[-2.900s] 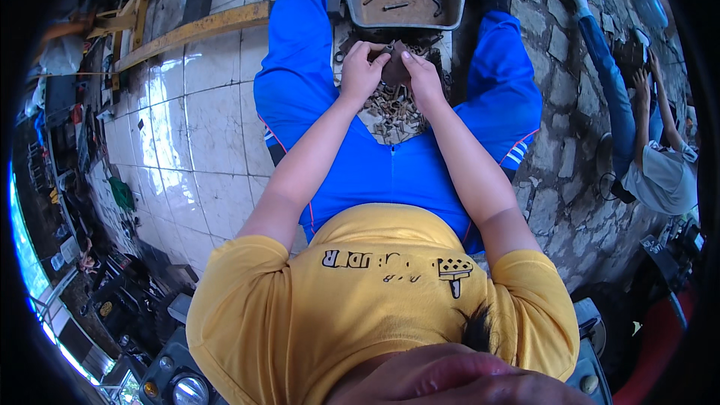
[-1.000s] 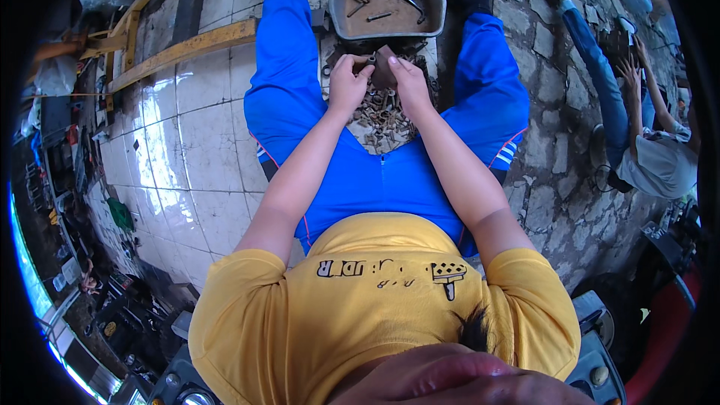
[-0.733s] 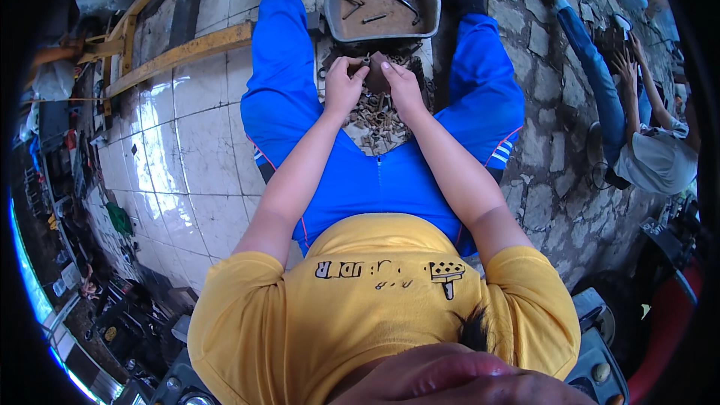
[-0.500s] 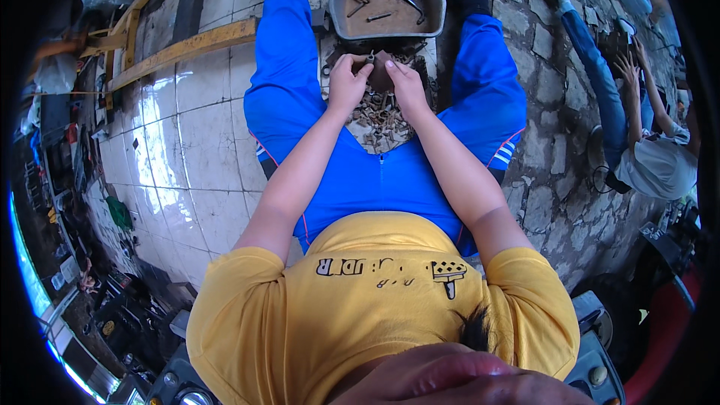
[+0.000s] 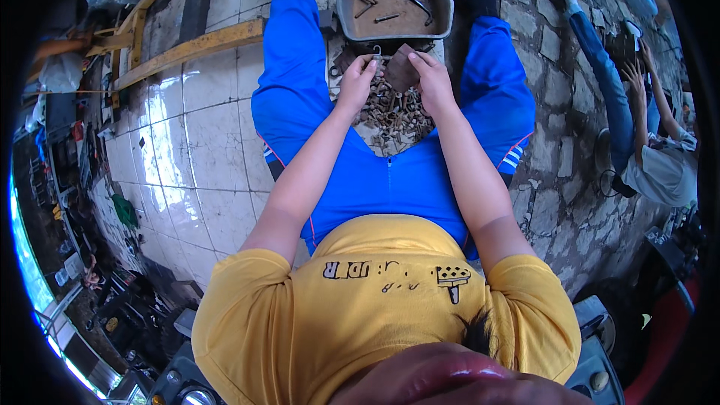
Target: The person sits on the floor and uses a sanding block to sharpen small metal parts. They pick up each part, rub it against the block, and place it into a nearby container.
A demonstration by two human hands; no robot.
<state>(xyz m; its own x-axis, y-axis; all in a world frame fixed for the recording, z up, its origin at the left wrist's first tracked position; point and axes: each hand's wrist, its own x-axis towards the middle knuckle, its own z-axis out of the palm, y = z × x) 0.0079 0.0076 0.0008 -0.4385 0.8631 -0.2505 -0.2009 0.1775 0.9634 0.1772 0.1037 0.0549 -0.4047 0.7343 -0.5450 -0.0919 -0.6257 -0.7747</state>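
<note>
One grey tray, one heap of rusty metal bits (uncountable), two hands.

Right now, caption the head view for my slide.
Seated person's left hand and right hand sort a pile of rusty metal parts beside a grey tub.

No packages, signs or screens clearly in view. Only label-like item: dark printed lettering band across the chest of the yellow T-shirt, with a small dark-and-white rectangular graphic to its right. Left-edge clutter along the wall holds small coloured items, possibly containers, but too small and distorted to tell whether any are packages or labelled.
</note>
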